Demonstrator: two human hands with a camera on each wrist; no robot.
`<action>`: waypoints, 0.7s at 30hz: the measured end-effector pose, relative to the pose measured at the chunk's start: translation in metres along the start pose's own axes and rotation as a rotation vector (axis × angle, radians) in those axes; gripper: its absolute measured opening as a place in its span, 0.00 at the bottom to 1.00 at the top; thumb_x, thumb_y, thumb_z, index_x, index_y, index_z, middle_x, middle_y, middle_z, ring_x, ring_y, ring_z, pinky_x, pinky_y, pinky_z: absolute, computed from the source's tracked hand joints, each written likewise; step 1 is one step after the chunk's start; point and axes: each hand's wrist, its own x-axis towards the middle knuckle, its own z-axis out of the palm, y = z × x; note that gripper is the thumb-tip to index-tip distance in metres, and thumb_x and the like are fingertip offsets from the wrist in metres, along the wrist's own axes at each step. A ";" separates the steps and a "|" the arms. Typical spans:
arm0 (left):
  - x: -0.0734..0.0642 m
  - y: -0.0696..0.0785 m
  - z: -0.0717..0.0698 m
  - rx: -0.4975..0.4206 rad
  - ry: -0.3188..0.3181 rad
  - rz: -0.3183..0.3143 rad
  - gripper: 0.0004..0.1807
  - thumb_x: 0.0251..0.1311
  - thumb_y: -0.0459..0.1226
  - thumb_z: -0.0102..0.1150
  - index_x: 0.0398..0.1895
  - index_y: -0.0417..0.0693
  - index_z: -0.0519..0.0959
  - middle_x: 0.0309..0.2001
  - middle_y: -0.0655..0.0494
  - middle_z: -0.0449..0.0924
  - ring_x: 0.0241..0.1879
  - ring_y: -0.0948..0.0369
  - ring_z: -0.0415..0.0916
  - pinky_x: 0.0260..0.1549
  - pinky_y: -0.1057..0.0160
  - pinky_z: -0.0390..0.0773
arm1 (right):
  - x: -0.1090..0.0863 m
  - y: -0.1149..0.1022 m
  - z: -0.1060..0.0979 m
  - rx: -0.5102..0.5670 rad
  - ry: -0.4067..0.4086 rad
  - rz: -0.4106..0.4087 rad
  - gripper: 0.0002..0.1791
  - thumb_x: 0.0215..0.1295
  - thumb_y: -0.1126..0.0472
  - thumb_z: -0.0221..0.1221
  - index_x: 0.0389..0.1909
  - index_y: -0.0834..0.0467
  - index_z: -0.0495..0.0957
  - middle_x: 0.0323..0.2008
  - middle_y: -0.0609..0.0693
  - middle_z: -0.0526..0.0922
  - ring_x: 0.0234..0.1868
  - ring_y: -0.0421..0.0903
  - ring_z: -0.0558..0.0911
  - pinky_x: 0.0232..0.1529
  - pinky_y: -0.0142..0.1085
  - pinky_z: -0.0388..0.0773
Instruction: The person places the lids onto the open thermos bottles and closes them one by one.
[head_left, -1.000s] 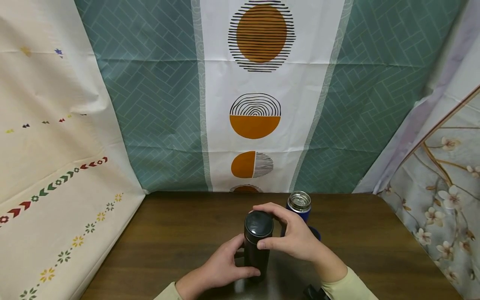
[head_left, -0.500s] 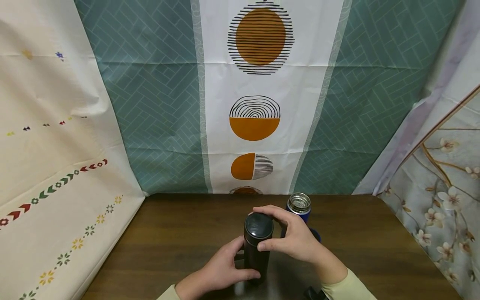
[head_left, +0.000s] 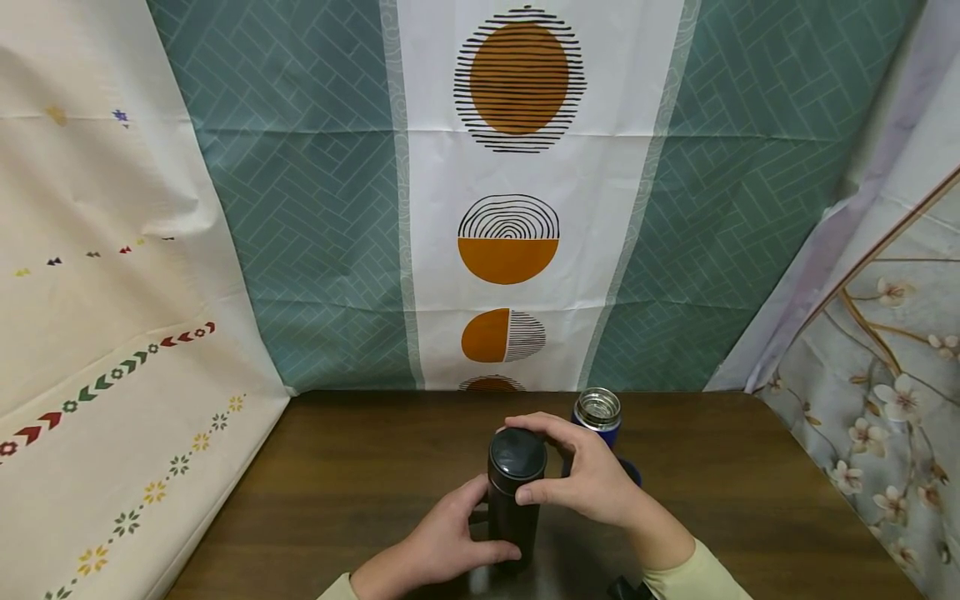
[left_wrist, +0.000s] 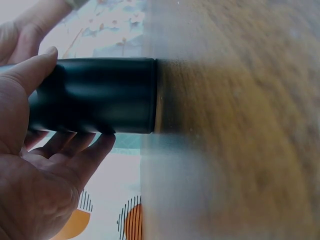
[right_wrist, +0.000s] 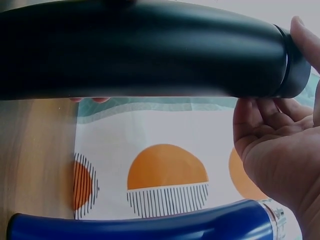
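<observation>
A black thermos flask [head_left: 513, 525] stands upright at the front middle of the table, its base at the tabletop in the left wrist view. My left hand [head_left: 448, 535] grips the lower body from the left, thumb in front and fingers round the far side. Higher up, my right hand [head_left: 592, 479] holds the glossy black lid [head_left: 517, 452] between thumb and fingers. A thin seam between lid [right_wrist: 298, 65] and body shows in the right wrist view; whether the lid is loose I cannot tell.
Behind my right hand stands a blue flask [head_left: 597, 417] with its metal mouth uncovered. A blue piece [head_left: 632, 469] beside it is mostly hidden by the hand. Patterned cloths hang behind the brown table [head_left: 360, 467] and at both sides.
The head view has tilted slightly, so everything sits a little lower in it. Both hands keep the same hold on the black thermos flask, with no other visible movement.
</observation>
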 end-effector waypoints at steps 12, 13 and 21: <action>0.000 0.000 0.000 0.016 0.001 0.000 0.40 0.65 0.50 0.82 0.77 0.68 0.72 0.64 0.65 0.83 0.66 0.61 0.80 0.63 0.54 0.83 | 0.001 0.003 0.000 0.014 -0.004 0.006 0.41 0.58 0.64 0.84 0.73 0.47 0.80 0.67 0.48 0.85 0.65 0.53 0.84 0.69 0.43 0.76; 0.000 0.001 0.000 0.016 0.002 0.000 0.40 0.65 0.50 0.82 0.77 0.68 0.72 0.64 0.65 0.83 0.66 0.61 0.80 0.63 0.53 0.83 | 0.001 0.003 0.000 0.014 -0.003 0.007 0.41 0.58 0.64 0.84 0.73 0.47 0.80 0.66 0.48 0.86 0.64 0.53 0.84 0.69 0.43 0.77; 0.000 0.001 0.000 0.014 0.001 -0.006 0.39 0.65 0.50 0.83 0.76 0.68 0.73 0.63 0.65 0.83 0.65 0.61 0.81 0.63 0.53 0.84 | 0.001 0.003 0.002 0.002 0.012 0.004 0.41 0.56 0.63 0.85 0.71 0.48 0.80 0.64 0.48 0.86 0.63 0.53 0.85 0.68 0.43 0.77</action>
